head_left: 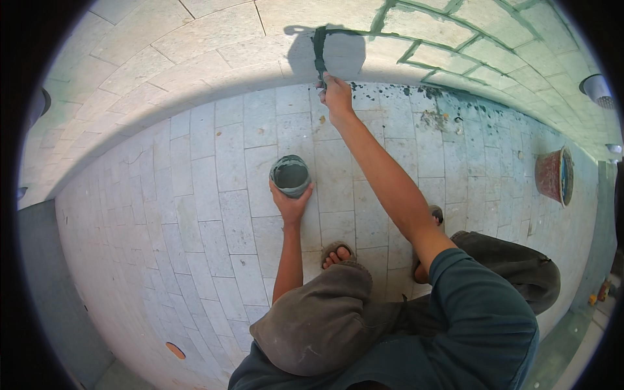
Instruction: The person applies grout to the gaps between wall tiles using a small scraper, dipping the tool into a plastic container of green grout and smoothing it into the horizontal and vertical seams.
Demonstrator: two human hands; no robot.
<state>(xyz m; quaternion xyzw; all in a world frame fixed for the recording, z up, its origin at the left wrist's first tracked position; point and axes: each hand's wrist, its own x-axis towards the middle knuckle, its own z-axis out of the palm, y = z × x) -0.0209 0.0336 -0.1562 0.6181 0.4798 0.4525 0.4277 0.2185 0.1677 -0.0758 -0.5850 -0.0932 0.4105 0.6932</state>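
Observation:
My left hand (292, 204) is wrapped round a round cup (292, 177) with grey-green smears on its rim and dark grey-green paste inside. It holds the cup above the tiled floor. At the end of my outstretched right arm, my right hand (338, 99) grips a narrow tool (319, 51) coated in dark green paste. Whether the tool is a brush or a small spatula cannot be made out. Its coated end is up against the tiled wall (227, 52), at the left end of a dark green joint line. Green paste fills the joints to the right; those to the left look bare.
Dark green splatters (442, 104) dot the floor along the wall's foot. A reddish bucket (550, 174) stands at the right. A cylindrical fitting (598, 91) sticks out of the wall on the right. An orange oval spot (175, 350) shows at lower left. My sandalled feet are below the cup.

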